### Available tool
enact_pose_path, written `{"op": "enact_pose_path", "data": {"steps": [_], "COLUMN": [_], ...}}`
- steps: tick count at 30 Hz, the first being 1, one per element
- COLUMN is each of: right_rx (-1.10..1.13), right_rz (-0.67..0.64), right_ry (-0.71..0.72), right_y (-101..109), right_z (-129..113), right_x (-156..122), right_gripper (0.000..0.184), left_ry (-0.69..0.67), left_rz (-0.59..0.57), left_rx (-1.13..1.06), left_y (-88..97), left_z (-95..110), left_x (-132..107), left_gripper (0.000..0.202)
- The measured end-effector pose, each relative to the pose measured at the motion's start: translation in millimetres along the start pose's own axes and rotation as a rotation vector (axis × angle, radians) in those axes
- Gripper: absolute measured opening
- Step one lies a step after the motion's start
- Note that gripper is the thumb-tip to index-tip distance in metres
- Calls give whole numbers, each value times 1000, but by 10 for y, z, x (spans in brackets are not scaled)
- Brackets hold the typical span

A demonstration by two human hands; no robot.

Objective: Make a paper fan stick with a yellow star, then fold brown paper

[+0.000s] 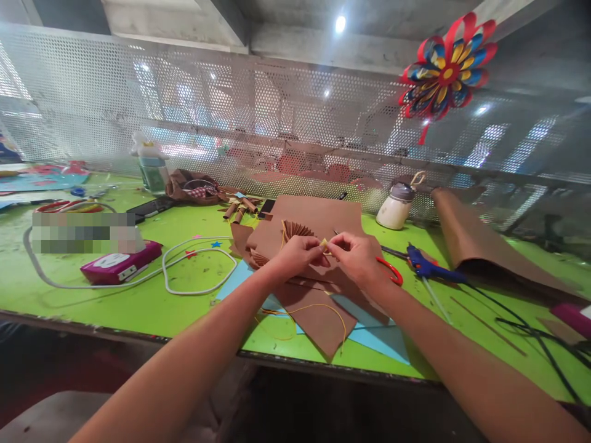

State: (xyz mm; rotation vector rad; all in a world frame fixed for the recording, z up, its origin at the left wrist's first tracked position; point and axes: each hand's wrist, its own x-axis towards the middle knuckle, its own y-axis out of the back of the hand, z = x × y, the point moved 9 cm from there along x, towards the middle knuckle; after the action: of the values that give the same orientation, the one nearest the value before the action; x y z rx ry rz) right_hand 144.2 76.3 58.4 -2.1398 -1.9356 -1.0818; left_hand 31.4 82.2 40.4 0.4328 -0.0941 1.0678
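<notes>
Yellow piece (pixel 324 244) pinched above brown paper (pixel 323 212)

Thumb and forefinger of the left hand (pixel 301 253) grip one side of the yellow piece; the right hand (pixel 356 253) grips the other, fingertips almost meeting. Its exact shape is too small to tell.

Just beyond the left hand, at ten o'clock, stands a pleated fan (pixel 297 229) of brown paper. Yellow cord (pixel 318 304) curves loosely at six o'clock, with light-blue sheets (pixel 378 341) showing beneath the brown at five. Red-handled scissors (pixel 392 272) lie beside the right wrist at four o'clock, and a blue glue gun (pixel 419 263) rests farther out at three.

A white bottle (pixel 393 210) with a grey lid stands at two o'clock. Small brown rolls (pixel 240 214) cluster at ten, past the fan. At nine o'clock sit a blue star (pixel 215 244) and, farther off, a purple power strip (pixel 122 261) with white cable (pixel 168 277). High at one o'clock hangs a looped paper flower (pixel 447 75).
</notes>
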Motion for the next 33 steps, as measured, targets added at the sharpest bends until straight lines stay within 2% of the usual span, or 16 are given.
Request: {"op": "enact_pose_path", "data": {"steps": [7, 11, 15, 19, 26, 30, 33], "right_rx": [221, 267, 125, 90, 410, 609, 692], "right_rz": [-72, -138, -83, -77, -148, -213, -231], "right_ry": [-39, -69, -84, -146, -265, -396, -440], "right_y": [-54, -111, -84, -91, -140, -210, -221], "right_z": [135, 92, 71, 146, 174, 256, 286], "right_x": [-12, -49, -66, -70, -98, -147, -158], "right_gripper": [28, 28, 21, 13, 15, 17, 20], "left_ry": [77, 64, 3, 1, 106, 88, 84], "left_rz": [-26, 11, 40, 37, 162, 158, 163], "left_rx": [-211, -110, 83, 83, -109, -202, -220], "left_y": [-41, -7, 17, -4, 66, 75, 94], "left_z": [-34, -28, -11, -57, -98, -21, 6], "left_x": [-28, -10, 14, 27, -17, -31, -28], "left_gripper": [19, 19, 18, 14, 12, 15, 15]}}
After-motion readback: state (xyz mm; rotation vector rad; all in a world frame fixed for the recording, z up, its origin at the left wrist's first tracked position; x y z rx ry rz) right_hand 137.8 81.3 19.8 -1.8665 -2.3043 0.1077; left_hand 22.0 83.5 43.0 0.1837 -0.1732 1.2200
